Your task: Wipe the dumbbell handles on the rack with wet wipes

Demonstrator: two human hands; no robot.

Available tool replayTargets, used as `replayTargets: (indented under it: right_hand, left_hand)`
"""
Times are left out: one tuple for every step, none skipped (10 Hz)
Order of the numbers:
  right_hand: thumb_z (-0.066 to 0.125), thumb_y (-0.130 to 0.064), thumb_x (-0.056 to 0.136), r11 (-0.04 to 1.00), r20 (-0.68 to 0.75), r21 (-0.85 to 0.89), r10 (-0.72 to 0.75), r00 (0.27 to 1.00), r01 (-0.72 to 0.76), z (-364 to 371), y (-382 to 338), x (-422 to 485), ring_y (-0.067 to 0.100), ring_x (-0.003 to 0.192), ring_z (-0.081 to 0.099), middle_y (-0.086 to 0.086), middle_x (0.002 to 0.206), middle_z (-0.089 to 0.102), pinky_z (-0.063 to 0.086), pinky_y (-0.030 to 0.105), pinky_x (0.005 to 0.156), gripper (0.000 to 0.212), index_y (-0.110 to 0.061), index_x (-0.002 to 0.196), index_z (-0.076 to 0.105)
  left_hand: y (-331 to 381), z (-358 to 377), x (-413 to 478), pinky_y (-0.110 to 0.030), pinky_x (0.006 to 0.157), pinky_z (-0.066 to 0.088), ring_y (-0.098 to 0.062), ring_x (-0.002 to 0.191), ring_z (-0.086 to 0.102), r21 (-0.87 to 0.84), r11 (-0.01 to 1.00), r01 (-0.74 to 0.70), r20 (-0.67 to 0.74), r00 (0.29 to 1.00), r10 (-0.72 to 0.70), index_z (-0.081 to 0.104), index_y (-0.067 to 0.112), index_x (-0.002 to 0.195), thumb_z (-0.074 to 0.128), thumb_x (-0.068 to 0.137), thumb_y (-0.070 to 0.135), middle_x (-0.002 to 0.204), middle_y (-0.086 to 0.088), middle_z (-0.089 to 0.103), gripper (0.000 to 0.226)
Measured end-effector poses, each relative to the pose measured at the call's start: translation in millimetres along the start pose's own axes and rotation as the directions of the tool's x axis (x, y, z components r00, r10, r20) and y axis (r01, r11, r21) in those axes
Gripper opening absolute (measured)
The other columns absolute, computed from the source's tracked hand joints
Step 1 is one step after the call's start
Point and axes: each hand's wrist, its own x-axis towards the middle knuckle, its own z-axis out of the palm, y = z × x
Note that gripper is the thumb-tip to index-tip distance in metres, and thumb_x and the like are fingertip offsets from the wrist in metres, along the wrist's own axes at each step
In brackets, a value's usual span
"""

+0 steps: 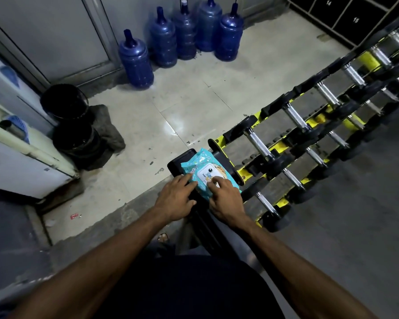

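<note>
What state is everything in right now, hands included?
Wipes pack: lying flat on a black pad, lid shut.
Left hand: fingers resting on the pack's left edge.
Right hand: fingertips on the lid; can't tell if it grips.
Dumbbells: resting on the rack, none lifted.
Jugs: five, upright on the floor.
Buckets: two, upright.

Single view, head-worn, wide-angle. Looks forward and steeply down over both forearms. Left hand (175, 199) and right hand (226, 199) close, centre; dumbbell rack (241, 173) recedes upper right; floor (194, 100) and water jugs (184, 35) farther.
</note>
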Motion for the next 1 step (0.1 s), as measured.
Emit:
replayTargets:
  right_hand:
    - [0.046,-0.022,0.08,0.959,-0.103,0.271,0.107,0.989,-0.076,0.9,5.4,-6.1,0.03,0.118,0.056,0.006,0.129,0.063,0.05,0.042,0.094,0.048,-0.012,0.122,0.067]
  left_hand:
    - [3.8,0.1,-4.2,-0.041,0.107,0.043,-0.027,0.129,0.051,-0.233,0.968,0.091,-0.078,0.991,-0.112,0.056,0.018,0.139,0.065,0.086,0.038,0.141,-0.004,0.056,0.057]
